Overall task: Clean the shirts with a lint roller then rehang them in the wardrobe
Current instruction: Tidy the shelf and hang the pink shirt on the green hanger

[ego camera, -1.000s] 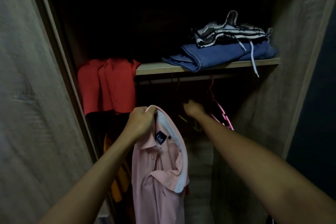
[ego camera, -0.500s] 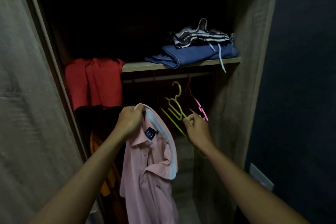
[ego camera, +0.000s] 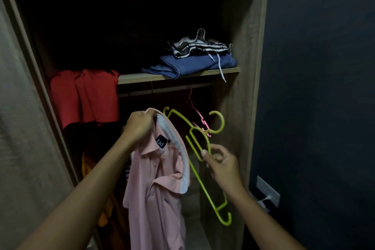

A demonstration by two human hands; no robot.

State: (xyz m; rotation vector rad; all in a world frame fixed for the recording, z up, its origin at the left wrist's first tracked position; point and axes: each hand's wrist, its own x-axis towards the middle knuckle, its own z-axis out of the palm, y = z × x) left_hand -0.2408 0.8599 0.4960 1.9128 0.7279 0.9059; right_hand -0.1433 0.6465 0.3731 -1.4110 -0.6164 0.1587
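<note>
A pink polo shirt (ego camera: 156,193) with a pale grey collar lining and a dark neck label hangs from my left hand (ego camera: 140,126), which grips it at the collar in front of the open wardrobe (ego camera: 249,87). My right hand (ego camera: 220,163) pinches a yellow-green plastic hanger (ego camera: 205,180) near its middle. The hanger is tilted, hook up to the right, one end reaching behind the shirt collar. A pink hanger (ego camera: 197,115) hangs on the rail (ego camera: 162,89) under the shelf. No lint roller is in view.
On the shelf (ego camera: 142,77) lie folded blue jeans (ego camera: 188,66) with a black-and-white garment (ego camera: 196,45) on top. A red cloth (ego camera: 85,95) drapes over the shelf's left end. Orange and dark clothes (ego camera: 89,166) hang low left. A wall socket (ego camera: 267,191) sits on the dark right wall.
My right hand took the yellow-green hanger off the rail and brought it down and out beside the shirt. My left hand kept hold of the collar. The view drew back and turned right.
</note>
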